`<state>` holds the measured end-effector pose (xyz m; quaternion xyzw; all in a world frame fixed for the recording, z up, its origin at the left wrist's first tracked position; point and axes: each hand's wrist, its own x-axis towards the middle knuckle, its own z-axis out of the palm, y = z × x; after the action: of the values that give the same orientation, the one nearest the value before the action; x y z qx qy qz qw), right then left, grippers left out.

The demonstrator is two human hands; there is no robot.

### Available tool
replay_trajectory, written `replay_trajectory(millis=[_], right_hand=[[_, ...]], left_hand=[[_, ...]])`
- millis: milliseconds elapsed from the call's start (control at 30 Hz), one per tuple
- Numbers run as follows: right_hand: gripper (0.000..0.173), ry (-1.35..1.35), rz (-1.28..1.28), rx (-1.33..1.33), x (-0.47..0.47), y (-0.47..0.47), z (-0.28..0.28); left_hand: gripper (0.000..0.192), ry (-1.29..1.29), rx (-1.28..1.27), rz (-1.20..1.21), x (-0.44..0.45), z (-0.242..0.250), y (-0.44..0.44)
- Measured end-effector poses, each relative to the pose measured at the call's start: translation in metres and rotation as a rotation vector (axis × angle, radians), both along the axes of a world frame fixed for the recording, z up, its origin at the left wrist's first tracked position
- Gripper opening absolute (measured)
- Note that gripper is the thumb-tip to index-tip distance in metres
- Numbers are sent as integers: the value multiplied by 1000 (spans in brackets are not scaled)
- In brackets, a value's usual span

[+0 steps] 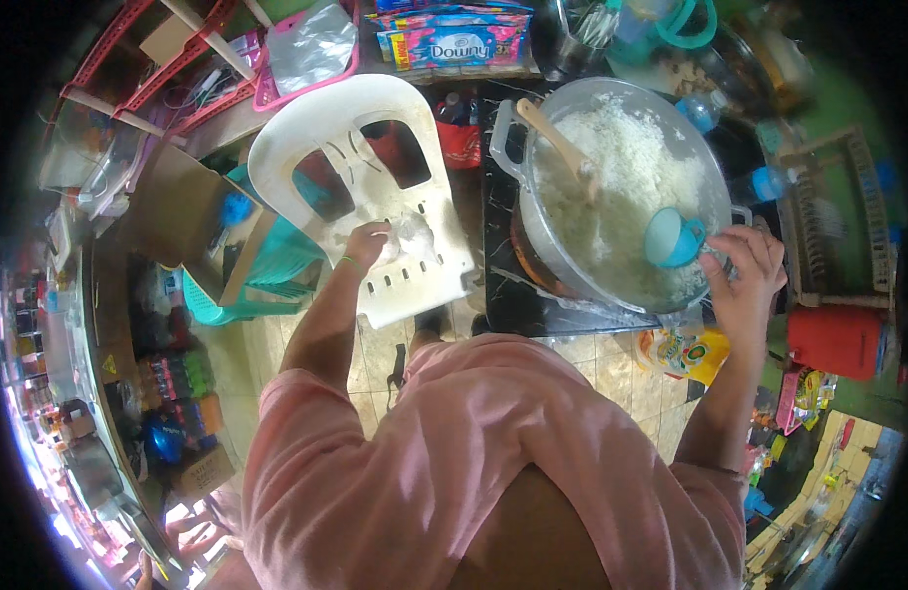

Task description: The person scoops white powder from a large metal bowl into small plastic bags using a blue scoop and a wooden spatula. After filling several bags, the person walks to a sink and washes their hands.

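Observation:
My right hand grips a turquoise plastic cup by its handle, over the right side of a large aluminium pot. The cup is tilted with its mouth to the left. White cooked rice is heaped toward the pot's far side. A wooden spoon leans on the left rim, its lower end in the rice. My left hand pinches a clear plastic bag over the seat of a white plastic chair. What the bag holds is hard to make out.
The pot stands on a black marble-patterned top. Plastic bottles and a rack stand right of it. Softener sachets and a pink basket lie beyond the chair. A cardboard box and green stools are left.

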<state>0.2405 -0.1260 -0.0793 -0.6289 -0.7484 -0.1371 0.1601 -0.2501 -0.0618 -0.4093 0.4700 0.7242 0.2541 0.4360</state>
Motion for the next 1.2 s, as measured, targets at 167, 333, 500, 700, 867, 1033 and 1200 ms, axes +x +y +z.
replay_trajectory(millis=[167, 333, 500, 700, 867, 1033, 1200], right_hand=[[25, -35, -62, -81, 5, -1, 1], [32, -143, -221, -208, 19, 16, -5], [39, -194, -138, -562, 33, 42, -9], [32, 23, -20, -651, 13, 42, -18], [31, -29, 53, -567, -8, 40, -36], [23, 101, 156, -685, -17, 52, -43], [13, 61, 436, -531, -24, 77, -36]], left_hand=[[23, 75, 61, -19, -42, -12, 3], [30, 20, 87, -9, -54, 27, 12], [29, -32, 242, -12, -9, 117, 43], [36, -290, 344, -35, 61, 208, 57], [52, -304, 423, -222, 117, 239, 63], [62, -704, 295, -166, 156, 249, 66], [49, -801, 235, -220, 170, 236, 79]])
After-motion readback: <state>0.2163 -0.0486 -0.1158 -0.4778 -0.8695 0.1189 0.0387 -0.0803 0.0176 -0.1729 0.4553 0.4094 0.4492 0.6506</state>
